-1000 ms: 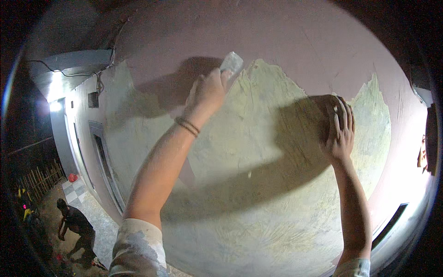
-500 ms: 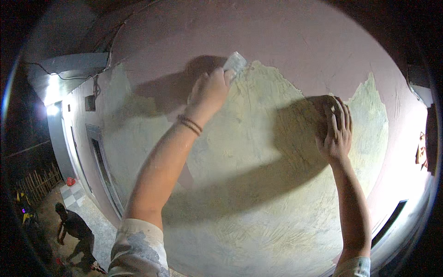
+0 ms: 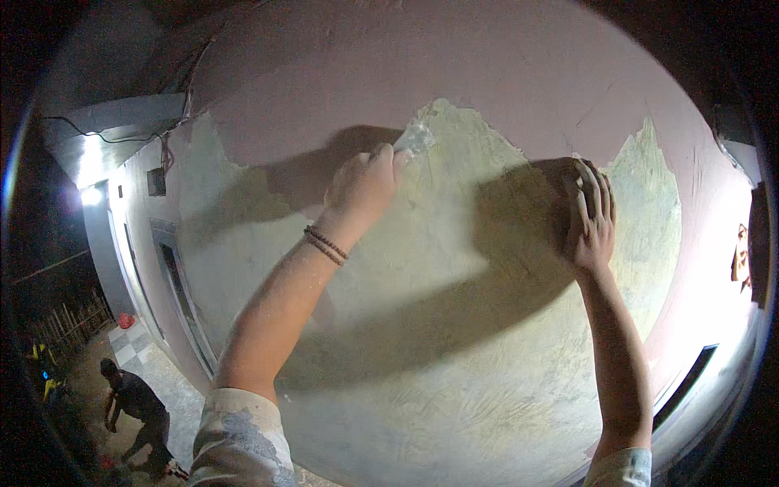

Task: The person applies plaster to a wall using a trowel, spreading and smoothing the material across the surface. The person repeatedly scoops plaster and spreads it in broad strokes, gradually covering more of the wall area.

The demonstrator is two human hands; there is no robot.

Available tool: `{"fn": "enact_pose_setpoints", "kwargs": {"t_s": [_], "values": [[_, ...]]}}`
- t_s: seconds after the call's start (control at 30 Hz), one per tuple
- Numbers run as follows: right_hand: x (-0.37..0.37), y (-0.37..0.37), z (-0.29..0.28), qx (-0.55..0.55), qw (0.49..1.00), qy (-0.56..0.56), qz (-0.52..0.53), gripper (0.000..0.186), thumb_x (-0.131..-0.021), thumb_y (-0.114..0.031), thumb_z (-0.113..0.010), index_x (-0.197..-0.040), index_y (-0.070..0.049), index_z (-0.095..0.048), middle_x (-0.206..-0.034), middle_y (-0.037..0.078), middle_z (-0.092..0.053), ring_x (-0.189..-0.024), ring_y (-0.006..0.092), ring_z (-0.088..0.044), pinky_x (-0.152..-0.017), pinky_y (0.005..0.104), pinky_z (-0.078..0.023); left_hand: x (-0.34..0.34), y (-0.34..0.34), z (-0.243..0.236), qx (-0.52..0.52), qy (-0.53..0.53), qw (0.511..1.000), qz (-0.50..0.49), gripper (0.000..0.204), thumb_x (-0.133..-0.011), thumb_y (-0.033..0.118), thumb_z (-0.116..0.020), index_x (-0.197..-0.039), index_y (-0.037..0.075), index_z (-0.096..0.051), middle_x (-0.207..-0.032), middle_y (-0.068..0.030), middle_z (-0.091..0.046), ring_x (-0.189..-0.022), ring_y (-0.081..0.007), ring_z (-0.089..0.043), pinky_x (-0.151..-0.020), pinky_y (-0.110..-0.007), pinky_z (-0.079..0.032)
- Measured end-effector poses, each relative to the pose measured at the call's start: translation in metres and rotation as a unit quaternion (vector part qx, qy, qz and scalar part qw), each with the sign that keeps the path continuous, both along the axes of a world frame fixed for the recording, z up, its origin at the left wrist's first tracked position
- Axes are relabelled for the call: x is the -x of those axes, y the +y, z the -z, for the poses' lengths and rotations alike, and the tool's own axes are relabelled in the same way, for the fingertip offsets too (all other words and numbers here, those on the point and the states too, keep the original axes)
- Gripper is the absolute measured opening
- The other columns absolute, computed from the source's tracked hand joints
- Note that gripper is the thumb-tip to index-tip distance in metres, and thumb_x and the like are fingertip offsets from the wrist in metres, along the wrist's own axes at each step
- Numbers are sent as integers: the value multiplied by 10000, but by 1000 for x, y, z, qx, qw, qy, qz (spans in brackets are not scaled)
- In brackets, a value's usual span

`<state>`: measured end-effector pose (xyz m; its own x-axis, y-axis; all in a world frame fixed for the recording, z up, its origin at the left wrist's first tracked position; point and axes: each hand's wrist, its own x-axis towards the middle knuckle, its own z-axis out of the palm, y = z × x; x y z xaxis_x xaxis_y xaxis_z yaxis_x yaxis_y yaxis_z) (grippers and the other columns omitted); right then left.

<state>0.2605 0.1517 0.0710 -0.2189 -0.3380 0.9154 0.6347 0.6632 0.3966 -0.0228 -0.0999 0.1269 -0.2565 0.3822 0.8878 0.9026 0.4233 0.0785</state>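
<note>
My left hand [image 3: 361,188] is wrapped round a scraper [image 3: 417,138], whose flat blade lies against the wall near the upper edge of the bare patch. Whitish flakes or paste show on the blade; its handle is hidden in the fist. Beaded bracelets circle that wrist. Farther right, my right hand [image 3: 595,219] rests on the wall with fingers stretched upward and nothing in it. Around both hands is a large greenish-grey patch [image 3: 406,284] with a jagged border, below mauve paint [image 3: 487,57].
Down at the far left a person [image 3: 138,402] in dark clothes bends forward on the paving. Behind stand a stick fence [image 3: 81,325] and a red object [image 3: 126,321]. A window frame [image 3: 174,276] lies left on the wall; a bright lamp [image 3: 91,196] glows beyond.
The scraper and my left hand have slid down the wall a little, and whitish material now shows on the blade. My right hand stays nearly in place.
</note>
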Motion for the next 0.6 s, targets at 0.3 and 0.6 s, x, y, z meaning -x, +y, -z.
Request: {"fn": "enact_pose_setpoints", "kwargs": {"t_s": [0.3,0.6], "values": [[-2,1,-1,1,999,7,-36,524,-1044,-268,-368,-1501,-49,-502,-1618,201,-444,-1528,405,-386,-1278,558,-281,6,-1,-5,-37,37,998,-17,422,-1115,383,-478,-1115,-11,-629,-1016,-310,-710,-942,-525,-678,-858,-615,-542],[-3,4,2,-15,1000,9,-15,559,-1074,-378,-342,-1494,-42,-497,-1605,209,-452,-1525,412,-384,-1282,577,-268,6,5,-12,-67,33,997,0,470,-1127,419,-432,-1112,0,-643,-1062,-318,-712,-998,-540,-671,-897,-616,-521]]}}
